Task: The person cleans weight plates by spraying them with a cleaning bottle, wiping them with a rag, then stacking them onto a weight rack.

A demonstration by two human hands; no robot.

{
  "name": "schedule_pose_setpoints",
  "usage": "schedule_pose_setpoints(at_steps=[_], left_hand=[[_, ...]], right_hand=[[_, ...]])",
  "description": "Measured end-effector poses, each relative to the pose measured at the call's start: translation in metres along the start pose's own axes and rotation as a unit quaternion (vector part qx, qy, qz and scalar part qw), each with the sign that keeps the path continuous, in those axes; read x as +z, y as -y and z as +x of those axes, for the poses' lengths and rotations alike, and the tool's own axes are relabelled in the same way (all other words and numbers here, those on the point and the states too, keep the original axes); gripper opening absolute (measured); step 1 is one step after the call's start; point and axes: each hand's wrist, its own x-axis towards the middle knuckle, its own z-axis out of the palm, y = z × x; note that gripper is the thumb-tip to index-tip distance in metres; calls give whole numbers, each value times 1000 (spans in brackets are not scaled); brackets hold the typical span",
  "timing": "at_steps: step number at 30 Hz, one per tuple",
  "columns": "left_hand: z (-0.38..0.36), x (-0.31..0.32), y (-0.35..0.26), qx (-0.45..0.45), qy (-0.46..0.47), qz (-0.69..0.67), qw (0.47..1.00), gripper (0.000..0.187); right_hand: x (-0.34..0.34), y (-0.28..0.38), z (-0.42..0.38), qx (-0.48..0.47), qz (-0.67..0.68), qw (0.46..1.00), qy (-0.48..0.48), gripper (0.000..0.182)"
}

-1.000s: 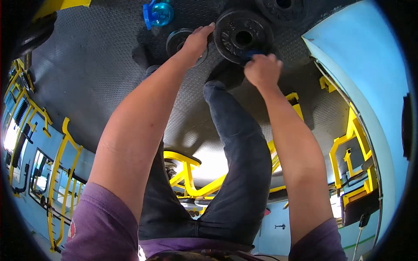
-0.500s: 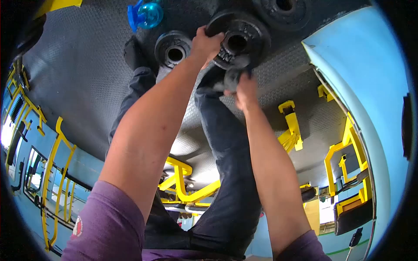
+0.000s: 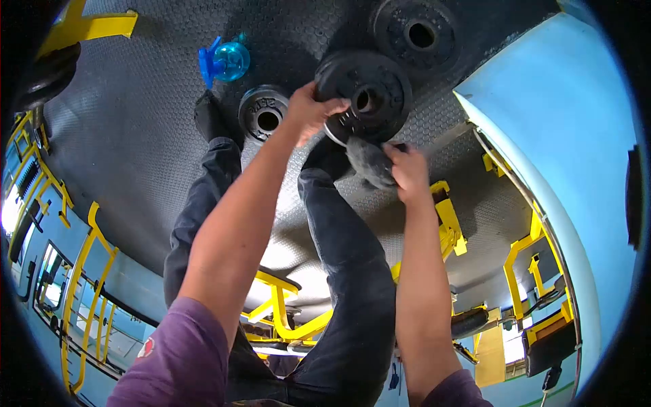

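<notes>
My left hand (image 3: 313,115) grips the left edge of a black weight plate (image 3: 383,91), thumb on its face and the other fingers out of sight behind the rim. In my right hand (image 3: 409,169) is a bunched grey cloth (image 3: 369,163), close to the plate's lower edge. A smaller weight plate (image 3: 248,112) lies on the floor left of my left hand. Beyond the gripped plate, farther right, lies another black weight plate (image 3: 390,30).
A blue spray bottle (image 3: 232,62) is on the textured black floor (image 3: 149,88) at the upper left. Yellow gym frames (image 3: 449,220) stand around me. A light blue wall (image 3: 549,102) borders the right side. My legs (image 3: 352,251) are spread below the plates.
My right hand has moved right with the cloth, which now shows more of its bulk. My left hand keeps its hold on the plate's edge. The camera view has shifted slightly.
</notes>
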Motion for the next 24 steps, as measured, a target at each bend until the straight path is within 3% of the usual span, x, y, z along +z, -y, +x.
schedule_pose_setpoints(at_steps=[1, 2, 4, 6, 7, 9, 10, 11, 12, 14, 15, 16, 17, 19, 20, 22, 24], left_hand=[[-10, 10, -8, 6, -15, 26, 1000, 69], [-4, 13, 10, 26, -23, 47, 998, 61], [-28, 34, 6, 80, -10, 146, 986, 56], [-75, 63, -31, 64, -26, 260, 963, 47], [-84, 68, -21, 220, -45, 235, 946, 47], [-105, 61, -18, 244, -30, 260, 934, 46], [-120, 58, -33, 263, -17, 285, 922, 44], [-137, 56, -46, 188, -46, 338, 921, 44], [-153, 51, -58, 190, -46, 344, 918, 44], [-182, 33, -73, 108, -50, 421, 899, 43], [-195, 24, -79, 108, -46, 429, 896, 43], [-206, 14, -84, 84, -47, 414, 905, 41], [-214, 4, -89, 61, -45, 402, 913, 40], [-225, -16, -98, 67, -44, 402, 912, 39], [-234, -27, -99, 62, -52, 390, 917, 39], [-247, -38, -116, 40, -60, 397, 915, 38], [-254, -47, -131, 50, -70, 392, 916, 36]], right_hand=[[-12, 15, -7, -164, -250, 948, -110, 43], [-11, 36, -22, -172, -251, 946, -114, 43], [0, 76, -56, -419, -210, 854, -228, 49], [23, 87, -76, -488, -166, 849, -114, 50], [32, 90, -87, -492, -166, 847, -117, 50], [45, 93, -106, -599, -396, 694, -60, 47], [46, 96, -108, -604, -392, 691, -61, 47], [45, 96, -107, -615, -362, 698, -56, 42], [45, 93, -105, -624, -331, 706, -51, 37], [53, 74, -95, -627, -266, 727, -82, 29], [55, 56, -88, -470, -196, 844, -167, 27], [59, 47, -89, -289, -116, 918, -244, 25], [64, 29, -103, -285, -107, 919, -251, 25], [86, -3, -147, -430, -145, 869, -197, 30], [99, 2, -164, -423, -138, 874, -195, 30], [115, 26, -204, -580, -281, 760, -90, 42], [129, 19, -192, -582, -303, 750, -85, 51]])
